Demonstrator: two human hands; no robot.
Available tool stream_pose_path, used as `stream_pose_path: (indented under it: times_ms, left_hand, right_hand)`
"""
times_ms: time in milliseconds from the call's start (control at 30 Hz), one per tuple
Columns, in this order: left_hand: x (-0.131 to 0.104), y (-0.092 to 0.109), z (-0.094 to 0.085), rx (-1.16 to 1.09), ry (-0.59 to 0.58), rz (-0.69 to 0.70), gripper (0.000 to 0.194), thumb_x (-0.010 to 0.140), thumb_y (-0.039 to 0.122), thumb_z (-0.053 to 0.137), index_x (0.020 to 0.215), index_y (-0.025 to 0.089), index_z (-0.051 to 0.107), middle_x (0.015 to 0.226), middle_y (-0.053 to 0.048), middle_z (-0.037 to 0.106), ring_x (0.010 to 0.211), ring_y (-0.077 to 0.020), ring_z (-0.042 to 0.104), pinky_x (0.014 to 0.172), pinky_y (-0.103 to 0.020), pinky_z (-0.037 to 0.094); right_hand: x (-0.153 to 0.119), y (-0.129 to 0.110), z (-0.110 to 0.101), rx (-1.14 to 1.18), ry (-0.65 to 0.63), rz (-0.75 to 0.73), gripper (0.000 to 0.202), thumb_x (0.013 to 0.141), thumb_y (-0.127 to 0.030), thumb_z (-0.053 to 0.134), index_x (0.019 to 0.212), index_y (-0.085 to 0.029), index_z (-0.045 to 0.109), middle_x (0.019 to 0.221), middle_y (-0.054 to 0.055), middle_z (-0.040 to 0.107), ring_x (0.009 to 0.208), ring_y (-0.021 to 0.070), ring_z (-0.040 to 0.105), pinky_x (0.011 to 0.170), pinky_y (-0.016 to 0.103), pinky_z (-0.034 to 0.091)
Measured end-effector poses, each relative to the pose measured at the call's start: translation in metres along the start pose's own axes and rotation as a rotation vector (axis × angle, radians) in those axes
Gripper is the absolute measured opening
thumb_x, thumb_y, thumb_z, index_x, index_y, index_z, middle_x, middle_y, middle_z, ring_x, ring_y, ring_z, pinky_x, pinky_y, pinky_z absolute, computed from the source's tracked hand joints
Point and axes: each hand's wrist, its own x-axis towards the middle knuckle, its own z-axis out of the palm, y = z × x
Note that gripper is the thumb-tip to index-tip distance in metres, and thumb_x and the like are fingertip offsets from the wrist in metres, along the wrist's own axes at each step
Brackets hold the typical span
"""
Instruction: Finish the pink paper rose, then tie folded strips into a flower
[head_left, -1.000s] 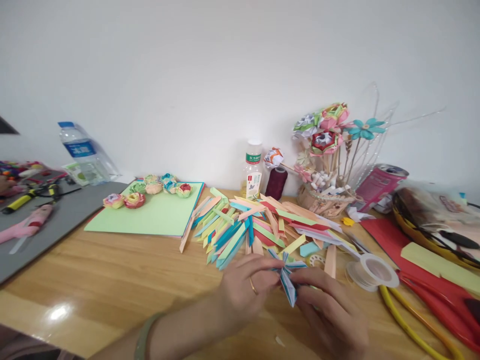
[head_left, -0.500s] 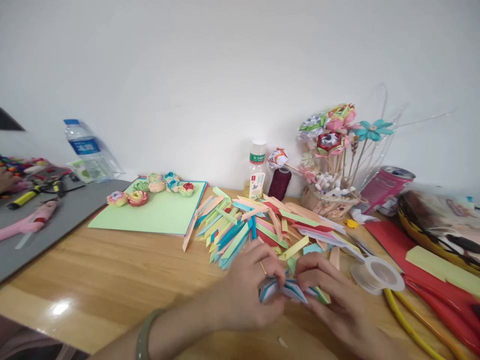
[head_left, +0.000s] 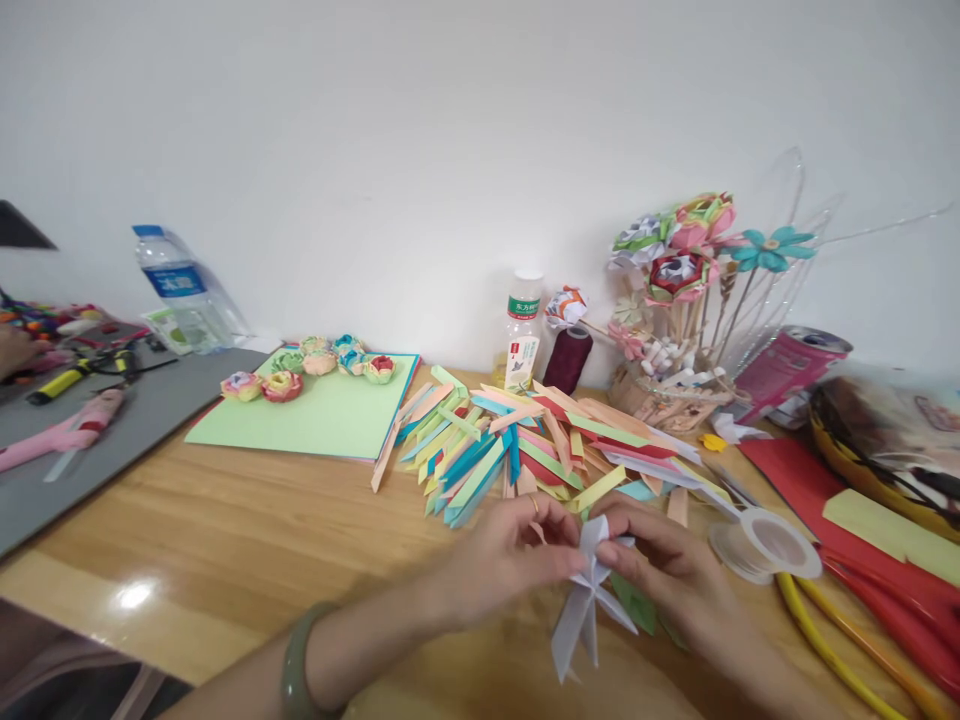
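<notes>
Between both hands is a folded paper flower (head_left: 589,598), its white pointed petals fanned out and hanging down toward me. My left hand (head_left: 525,550) pinches its left side between thumb and fingers. From the other side, my right hand (head_left: 660,560) grips the upper petals, thumb in front. Some green paper (head_left: 636,605) shows behind the flower, below the right fingers; I cannot tell whether it is part of it. Just beyond the hands lies a heap of folded paper strips (head_left: 480,450) in many colours.
Several small paper flowers (head_left: 319,360) rest on green paper sheets (head_left: 300,425). A bottle (head_left: 521,330), a thread spool (head_left: 568,362) and a basket of flowers (head_left: 660,395) stand by the wall. At right are a ribbon reel (head_left: 765,545) and red-handled pliers (head_left: 885,610). A pink glue gun (head_left: 67,435) lies left.
The paper flower has been turned, so its white petals now face me and hang down, where blue-edged folds showed before. Both hands have shifted their hold, and the view has moved slightly.
</notes>
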Motion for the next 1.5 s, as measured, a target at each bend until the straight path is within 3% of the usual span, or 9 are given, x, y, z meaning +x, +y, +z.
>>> stream_pose_path:
  times_ms: [100, 167, 367, 533, 767, 1000, 1100, 1333, 1500]
  left_hand:
    - [0.005, -0.004, -0.003, -0.258, -0.007, -0.067, 0.031, 0.072, 0.042, 0.05, 0.068, 0.012, 0.057, 0.069, -0.004, 0.056, 0.067, -0.0129, 0.05, 0.065, -0.026, 0.036]
    - [0.008, -0.005, -0.003, -0.305, 0.017, -0.111, 0.031, 0.07, 0.041, 0.053, 0.063, 0.011, 0.057, 0.065, -0.003, 0.055, 0.064, -0.012, 0.05, 0.062, -0.025, 0.035]
    - [0.01, -0.005, -0.002, -0.202, 0.057, -0.236, 0.026, 0.049, 0.028, 0.074, 0.057, 0.012, 0.055, 0.058, 0.003, 0.052, 0.054, -0.0061, 0.043, 0.055, -0.021, 0.03]
    - [0.011, -0.006, -0.005, -0.122, 0.039, -0.236, 0.027, 0.05, 0.029, 0.074, 0.059, 0.012, 0.054, 0.058, 0.003, 0.052, 0.054, -0.0061, 0.043, 0.054, -0.021, 0.029]
    - [0.012, -0.01, -0.009, -0.045, 0.002, -0.196, 0.02, 0.055, 0.022, 0.069, 0.061, 0.012, 0.052, 0.06, 0.003, 0.051, 0.057, -0.0066, 0.043, 0.056, -0.021, 0.031]
    - [0.014, -0.019, -0.008, -0.078, -0.058, -0.213, 0.025, 0.057, 0.027, 0.069, 0.063, 0.013, 0.048, 0.059, 0.004, 0.048, 0.054, -0.0052, 0.039, 0.053, -0.02, 0.027]
    - [0.014, -0.017, -0.009, -0.066, -0.072, -0.209, 0.025, 0.057, 0.028, 0.069, 0.063, 0.013, 0.049, 0.059, 0.004, 0.048, 0.053, -0.0051, 0.039, 0.053, -0.021, 0.028]
    - [0.015, -0.01, -0.009, -0.166, -0.125, -0.286, 0.033, 0.046, 0.026, 0.076, 0.066, 0.012, 0.055, 0.065, 0.001, 0.057, 0.061, -0.0082, 0.049, 0.063, -0.024, 0.036]
    - [0.014, -0.012, -0.007, -0.247, -0.103, -0.293, 0.032, 0.044, 0.025, 0.078, 0.066, 0.011, 0.059, 0.065, 0.001, 0.059, 0.061, -0.0082, 0.052, 0.063, -0.023, 0.037]
  right_hand:
    - [0.001, 0.001, 0.0, 0.043, -0.036, 0.045, 0.026, 0.079, -0.041, 0.053, 0.068, -0.019, 0.06, 0.071, 0.002, 0.057, 0.069, 0.016, 0.055, 0.065, 0.026, 0.041]
    - [0.001, 0.002, 0.001, 0.061, -0.061, 0.051, 0.026, 0.079, -0.041, 0.052, 0.069, -0.018, 0.06, 0.073, 0.002, 0.057, 0.07, 0.0158, 0.054, 0.066, 0.026, 0.04]
    - [-0.001, 0.004, 0.002, 0.036, -0.05, 0.057, 0.025, 0.079, -0.039, 0.053, 0.065, -0.018, 0.057, 0.071, 0.001, 0.056, 0.069, 0.0149, 0.053, 0.065, 0.025, 0.039]
    - [0.001, 0.001, 0.004, 0.027, -0.061, 0.091, 0.023, 0.077, -0.037, 0.055, 0.065, -0.018, 0.056, 0.072, 0.001, 0.055, 0.07, 0.0148, 0.051, 0.065, 0.025, 0.038]
    - [0.003, 0.003, -0.001, 0.13, -0.282, 0.265, 0.017, 0.073, -0.033, 0.06, 0.075, -0.016, 0.06, 0.073, 0.001, 0.059, 0.069, 0.0134, 0.052, 0.064, 0.024, 0.04]
    - [0.008, 0.006, -0.004, 0.217, -0.398, 0.241, 0.019, 0.073, -0.035, 0.06, 0.074, -0.017, 0.066, 0.078, 0.002, 0.059, 0.073, 0.0142, 0.054, 0.066, 0.026, 0.042]
    - [0.008, 0.005, -0.003, 0.243, -0.378, 0.203, 0.017, 0.073, -0.034, 0.061, 0.072, -0.018, 0.068, 0.08, 0.002, 0.059, 0.076, 0.0146, 0.054, 0.07, 0.027, 0.042]
    - [0.004, 0.011, -0.001, 0.323, -0.262, 0.307, 0.017, 0.065, -0.033, 0.068, 0.065, -0.016, 0.068, 0.067, 0.001, 0.059, 0.063, 0.0111, 0.051, 0.058, 0.023, 0.039]
    - [0.003, 0.014, 0.003, 0.355, -0.178, 0.282, 0.018, 0.063, -0.032, 0.068, 0.061, -0.015, 0.065, 0.064, -0.001, 0.055, 0.06, 0.0105, 0.049, 0.056, 0.022, 0.036]
